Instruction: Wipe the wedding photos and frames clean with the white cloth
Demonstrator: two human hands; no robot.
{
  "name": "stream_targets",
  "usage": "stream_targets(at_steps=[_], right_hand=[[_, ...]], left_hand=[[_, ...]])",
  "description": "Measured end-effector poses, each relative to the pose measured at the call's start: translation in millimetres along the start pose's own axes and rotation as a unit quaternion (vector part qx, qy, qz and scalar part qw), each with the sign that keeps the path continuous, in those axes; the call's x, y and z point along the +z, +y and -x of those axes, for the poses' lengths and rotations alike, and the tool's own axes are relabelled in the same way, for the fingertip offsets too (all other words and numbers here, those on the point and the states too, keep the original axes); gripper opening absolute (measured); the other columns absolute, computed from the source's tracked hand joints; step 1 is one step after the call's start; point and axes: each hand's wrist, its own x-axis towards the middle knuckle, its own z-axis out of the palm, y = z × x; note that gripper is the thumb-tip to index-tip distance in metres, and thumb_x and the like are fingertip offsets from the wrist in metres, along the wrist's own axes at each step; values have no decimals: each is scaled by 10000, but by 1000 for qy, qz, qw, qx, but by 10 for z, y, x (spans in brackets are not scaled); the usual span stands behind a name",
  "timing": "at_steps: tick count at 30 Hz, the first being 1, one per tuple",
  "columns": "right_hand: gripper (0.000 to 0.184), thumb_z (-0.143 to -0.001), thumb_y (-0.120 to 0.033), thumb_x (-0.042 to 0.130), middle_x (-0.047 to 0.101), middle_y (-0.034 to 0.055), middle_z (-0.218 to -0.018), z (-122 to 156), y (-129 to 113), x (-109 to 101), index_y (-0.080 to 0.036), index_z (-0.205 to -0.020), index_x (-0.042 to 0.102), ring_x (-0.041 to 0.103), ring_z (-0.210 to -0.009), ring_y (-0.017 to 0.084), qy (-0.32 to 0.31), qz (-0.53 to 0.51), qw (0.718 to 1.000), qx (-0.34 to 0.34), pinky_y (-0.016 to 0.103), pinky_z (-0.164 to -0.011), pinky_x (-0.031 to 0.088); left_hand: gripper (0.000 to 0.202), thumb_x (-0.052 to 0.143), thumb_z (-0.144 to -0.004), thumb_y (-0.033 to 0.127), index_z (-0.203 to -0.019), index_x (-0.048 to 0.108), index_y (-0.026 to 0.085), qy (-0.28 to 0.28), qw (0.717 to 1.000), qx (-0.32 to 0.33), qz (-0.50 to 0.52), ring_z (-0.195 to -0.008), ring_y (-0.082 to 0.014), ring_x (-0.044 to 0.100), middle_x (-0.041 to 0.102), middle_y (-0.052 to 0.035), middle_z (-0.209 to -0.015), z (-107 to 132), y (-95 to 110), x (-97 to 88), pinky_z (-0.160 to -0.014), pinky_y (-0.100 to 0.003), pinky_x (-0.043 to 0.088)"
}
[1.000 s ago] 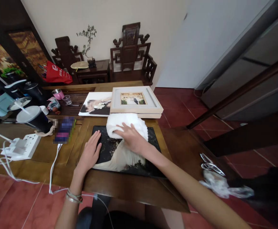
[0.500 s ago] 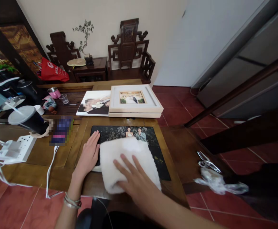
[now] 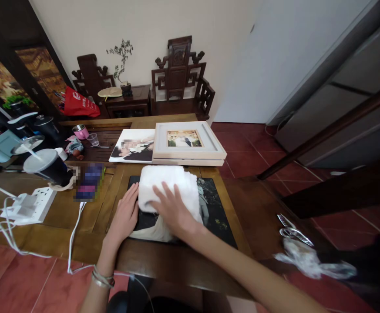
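Note:
A dark photo panel [image 3: 220, 217] with a wedding picture lies flat near the table's front edge. My left hand [image 3: 126, 213] rests on its left edge with fingers stretched out flat. Across the panel's upper middle lies a folded white towel [image 3: 166, 177], covering much of the picture. My right hand [image 3: 173, 211] presses on the towel from above, fingers spread and flat. One pictured figure in a light suit and part of a pale dress show around the towel.
Behind the panel sit stacked light wooden frames [image 3: 190, 158] and a white-edged photo print [image 3: 132, 145]. To the left are a phone [image 3: 90, 182] on a cable, a lidded cup [image 3: 46, 165] and a power strip [image 3: 42, 204]. Scissors [image 3: 294, 230] lie at right.
My right hand and the towel have moved up and slightly left over the panel, uncovering its lower part. My left hand stays on the left edge. The view has shifted slightly.

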Motion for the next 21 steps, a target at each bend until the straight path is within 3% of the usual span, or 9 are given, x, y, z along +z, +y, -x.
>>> stream_targets(at_steps=[2,4,7,10,13,16,18,21], right_hand=[[257,-850,-138,602,446,148,-1441,328,-159,57,-242,-1080,653,357,-1328,423,42,-6,999,-30,698,-1016,303],[63,-846,-191,629,467,136,-1427,656,-265,95,-224,-859,681,353,-1327,433,85,-34,993,-70,709,-985,335],[179,-825,-86,576,481,94,-1425,1031,-224,89,-216,-731,654,303,-1369,379,96,-94,988,-81,674,-1010,347],[431,-689,86,425,436,70,-1463,1188,51,31,-216,-875,671,227,-1411,305,60,-115,991,-36,637,-1074,291],[602,-590,116,379,417,124,-1468,1084,359,-11,-175,-1031,665,212,-1409,341,47,-76,995,33,667,-1073,253],[618,-620,116,452,423,170,-1453,750,462,0,-170,-1132,650,260,-1371,432,16,-36,995,92,714,-1027,268],[578,-690,83,530,407,163,-1466,480,368,33,-208,-1179,635,261,-1364,453,-2,-26,995,99,735,-1008,263],[417,-821,-38,582,395,118,-1483,183,56,93,-263,-1169,634,258,-1379,414,15,-27,999,38,744,-1017,243]], left_hand=[[470,283,-989,286,-1457,305,255,-9,1000,-6,0,-1435,-209,241,303,-76,-1545,-4,24,-14,-1141,-510,233],[467,291,-989,294,-1453,313,249,-9,1000,-11,0,-1434,-210,244,303,-78,-1545,-9,35,-19,-1139,-510,238],[459,295,-991,297,-1445,329,242,-6,1000,-13,0,-1434,-206,245,306,-76,-1544,-15,30,-12,-1141,-502,235],[456,295,-993,295,-1445,329,239,-7,1000,-14,0,-1434,-201,244,303,-72,-1545,-17,19,-3,-1143,-501,227],[455,295,-994,300,-1444,332,242,-7,1000,-12,4,-1434,-204,244,303,-72,-1545,-14,24,2,-1141,-507,227],[459,298,-994,320,-1448,324,255,-4,1000,-16,17,-1436,-212,239,299,-69,-1547,-6,48,-11,-1140,-523,218],[476,304,-993,346,-1462,293,271,6,999,-15,40,-1440,-213,226,264,-62,-1561,1,64,-35,-1146,-517,206],[496,310,-988,392,-1467,293,264,62,993,7,99,-1447,-197,203,217,-47,-1578,10,67,-93,-1174,-444,176]])
